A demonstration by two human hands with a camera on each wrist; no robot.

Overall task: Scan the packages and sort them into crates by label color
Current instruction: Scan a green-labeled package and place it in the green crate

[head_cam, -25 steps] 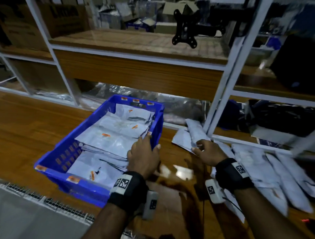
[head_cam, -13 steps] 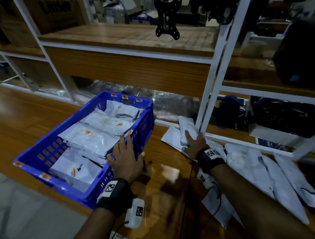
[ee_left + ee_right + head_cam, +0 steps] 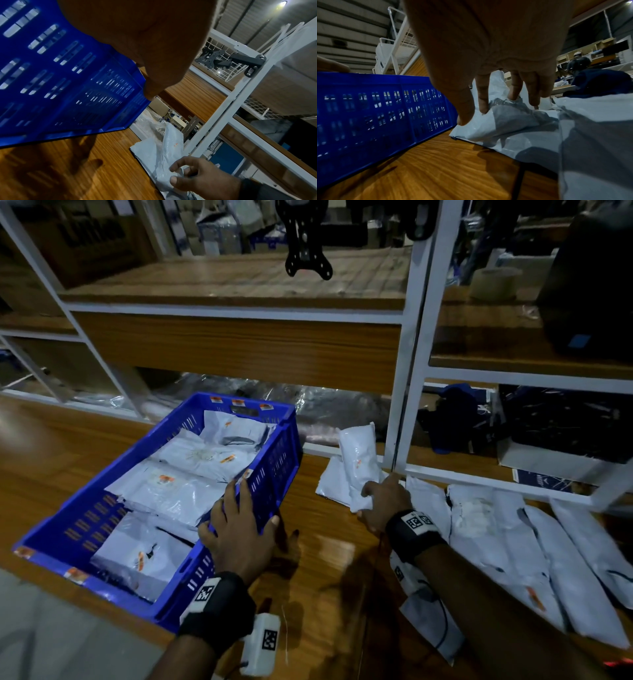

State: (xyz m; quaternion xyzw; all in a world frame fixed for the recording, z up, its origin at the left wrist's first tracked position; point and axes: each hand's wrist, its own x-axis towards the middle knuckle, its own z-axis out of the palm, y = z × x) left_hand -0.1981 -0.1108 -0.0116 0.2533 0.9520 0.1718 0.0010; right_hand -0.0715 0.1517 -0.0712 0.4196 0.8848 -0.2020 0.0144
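Since a second ago my right hand has slid forward onto the near end of the white package by the rack post. That package runs lengthwise away from me, its far end tipped up toward the shelf and its near end bunched under my curled fingers, which are pinching the film. It lies directly ahead of this hand and right of the blue crate. My left hand drapes over the crate's near-right rim, fingers loosely bent over it.
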